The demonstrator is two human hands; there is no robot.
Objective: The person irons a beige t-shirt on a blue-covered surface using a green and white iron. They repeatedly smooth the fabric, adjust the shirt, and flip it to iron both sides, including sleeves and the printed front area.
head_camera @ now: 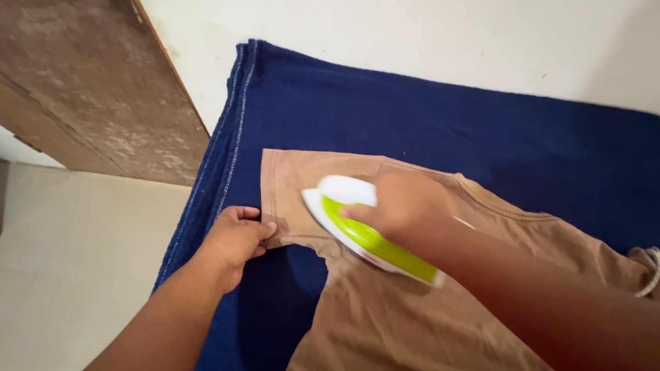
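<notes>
A brown T-shirt (pixel 397 317) lies flat on a dark blue cloth (pixel 447 119), its short sleeve stretched out to the left. My left hand (pixel 235 237) pinches the lower edge of that sleeve at its cuff corner. My right hand (pixel 400 204) grips the handle of a white and lime-green iron (pixel 363 236), which rests on the sleeve near the shoulder seam, nose pointing up and left. The iron's handle is mostly hidden under my fingers.
The blue cloth covers a surface against a white wall (pixel 427 22). A worn brown wooden door (pixel 76 86) stands at the upper left, with pale floor tiles (pixel 64 275) below it. A white cord (pixel 654 270) curls at the right edge.
</notes>
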